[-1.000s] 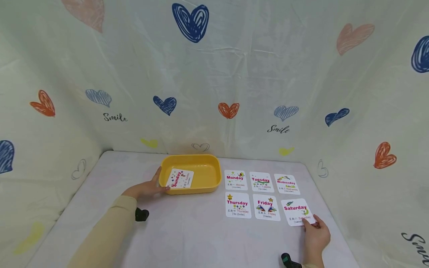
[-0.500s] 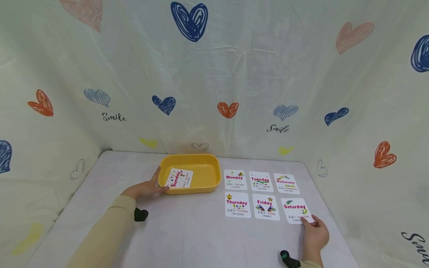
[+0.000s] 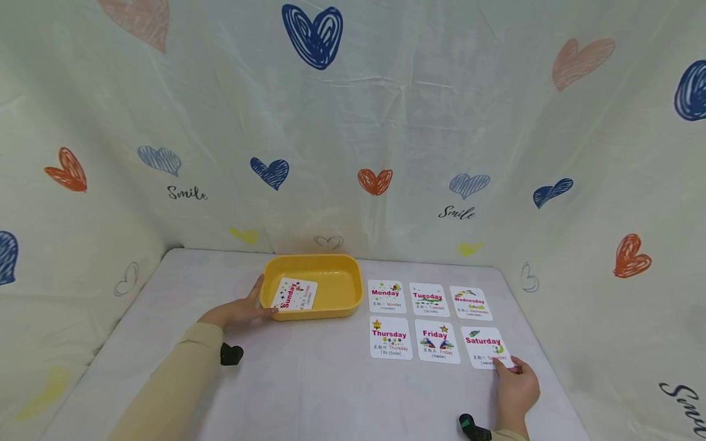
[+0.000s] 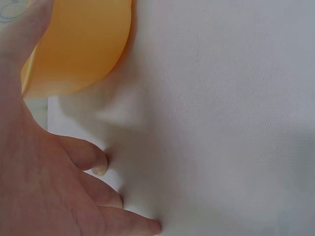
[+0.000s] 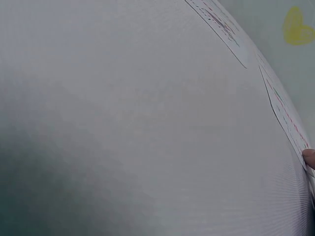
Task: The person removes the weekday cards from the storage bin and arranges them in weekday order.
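Observation:
My right hand (image 3: 517,391) pinches the lower right corner of the Saturday card (image 3: 481,342), thumb on top. The card lies right of the Friday card (image 3: 437,334). In the right wrist view only a fingertip (image 5: 309,157) shows at a card's edge. My left hand (image 3: 239,309) touches the near left corner of a yellow tray (image 3: 342,313), thumb and fingers spread around it. Inside the tray the Sunday card (image 3: 303,295) lies turned sideways. The left wrist view shows the thumb (image 4: 29,29) against the tray and the other fingers resting on the table.
The Monday card (image 3: 387,298), Tuesday card (image 3: 429,295) and Wednesday card (image 3: 470,310) form a back row. The Thursday card (image 3: 390,349) starts the front row. A heart-patterned curtain (image 3: 408,141) stands behind and beside the white table (image 3: 309,392).
The Saturday card and my right hand have shifted slightly left, and the card sits a little straighter beside the Friday card. My left hand and the tray have stayed in place.

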### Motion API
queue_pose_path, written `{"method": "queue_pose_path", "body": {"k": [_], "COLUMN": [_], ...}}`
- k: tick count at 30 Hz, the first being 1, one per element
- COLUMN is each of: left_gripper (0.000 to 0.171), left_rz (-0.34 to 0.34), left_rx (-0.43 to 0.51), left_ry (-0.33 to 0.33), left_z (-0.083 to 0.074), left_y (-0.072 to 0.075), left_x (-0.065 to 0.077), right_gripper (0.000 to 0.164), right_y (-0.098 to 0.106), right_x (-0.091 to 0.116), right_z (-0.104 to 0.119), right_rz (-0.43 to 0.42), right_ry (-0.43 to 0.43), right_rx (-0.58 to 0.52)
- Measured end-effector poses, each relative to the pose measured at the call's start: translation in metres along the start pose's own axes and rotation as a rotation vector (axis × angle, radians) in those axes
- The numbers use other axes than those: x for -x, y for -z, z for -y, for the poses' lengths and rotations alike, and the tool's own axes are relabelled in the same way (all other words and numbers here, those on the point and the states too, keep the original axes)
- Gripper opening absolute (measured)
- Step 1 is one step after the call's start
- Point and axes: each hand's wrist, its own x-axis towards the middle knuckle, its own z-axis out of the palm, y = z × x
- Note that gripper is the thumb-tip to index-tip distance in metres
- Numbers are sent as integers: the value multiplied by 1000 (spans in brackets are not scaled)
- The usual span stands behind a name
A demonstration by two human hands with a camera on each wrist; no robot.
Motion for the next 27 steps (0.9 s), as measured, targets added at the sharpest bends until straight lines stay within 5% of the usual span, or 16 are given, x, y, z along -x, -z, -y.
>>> {"method": "queue_pose_path", "body": {"k": [16,27], "left_gripper": [112,116], "left_rz": [-7,-16], "left_rx": [11,52], "left_ry": [-23,-5], "left_z": [-1,3], "left_y": [2,-3], "left_x": [4,3], "right_gripper": [45,49], "right_y": [1,-4], "right_x": [2,31], "right_z": [7,41], "right_rz": [-11,111], "right_ry": [18,39], "right_rx": [-15,-153]}}
